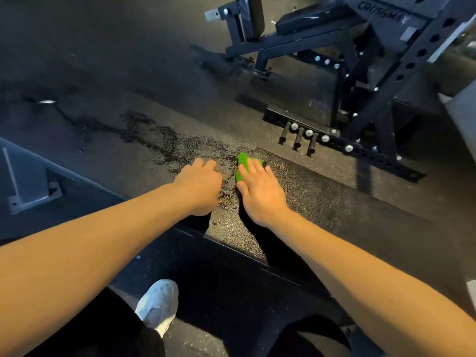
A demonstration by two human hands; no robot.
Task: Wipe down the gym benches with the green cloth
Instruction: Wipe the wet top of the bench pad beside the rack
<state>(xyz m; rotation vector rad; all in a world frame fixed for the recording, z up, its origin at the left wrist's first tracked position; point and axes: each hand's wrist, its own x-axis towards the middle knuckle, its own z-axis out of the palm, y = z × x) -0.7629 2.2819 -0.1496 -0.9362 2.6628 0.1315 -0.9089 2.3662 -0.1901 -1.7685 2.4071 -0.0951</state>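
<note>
A long black textured bench pad runs diagonally across the middle of the head view, with wet smears on its left part. My right hand lies flat on the pad and presses the green cloth under its fingers; only the cloth's far edge shows. My left hand rests just to the left on the pad, fingers curled downward, nothing visible in it. The two hands are a small gap apart.
A black power rack with pegs and a holed base bar stands at the right rear. An adjustable bench sits behind it. A grey metal frame is at the left. My white shoe is on the dark floor below.
</note>
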